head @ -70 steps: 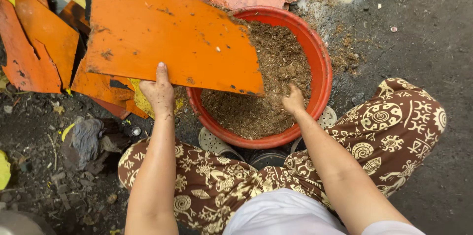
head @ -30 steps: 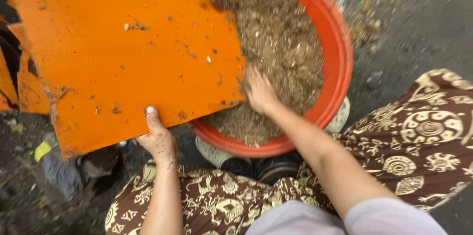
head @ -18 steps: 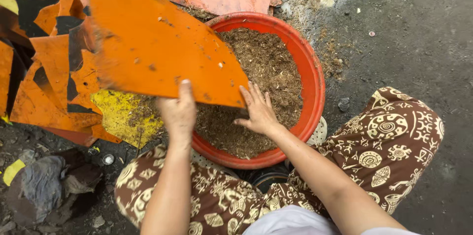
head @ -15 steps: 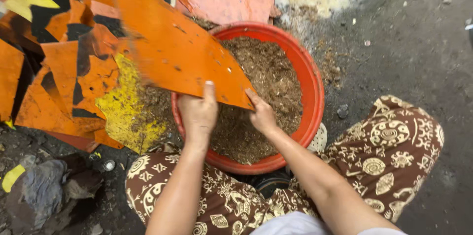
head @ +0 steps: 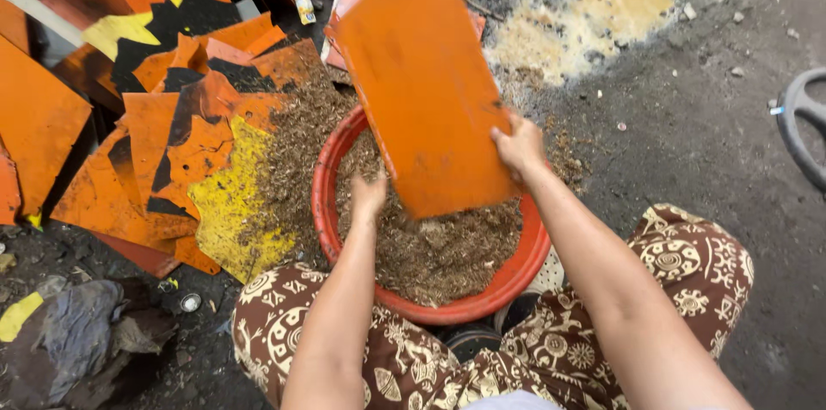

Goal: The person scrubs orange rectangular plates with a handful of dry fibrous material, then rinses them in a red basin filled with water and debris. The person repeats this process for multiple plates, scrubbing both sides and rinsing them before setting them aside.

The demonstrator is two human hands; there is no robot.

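Observation:
A large orange flat sheet point(head: 426, 83) stands tilted over a red round basin point(head: 514, 275), its lower end resting in brown crumbly material point(head: 439, 251) that fills the basin. My right hand point(head: 519, 147) grips the sheet's right edge. My left hand point(head: 368, 196) is at the sheet's lower left corner, fingers against it above the brown material. My legs in brown patterned trousers point(head: 680, 259) frame the basin.
A pile of broken orange, black and yellow sheet pieces point(head: 172, 143) lies left of the basin, with brown crumbs spilled on it. Grey crumpled rags point(head: 77, 332) lie lower left. A pale yellow powder patch point(head: 585, 23) is beyond the basin. A dark ring-shaped thing point(head: 804, 122) sits at right.
The orange sheet has swung from lying across the basin's left side to standing tilted over its middle. My right hand moved from the brown material onto the sheet's right edge; my left hand shifted to its lower corner.

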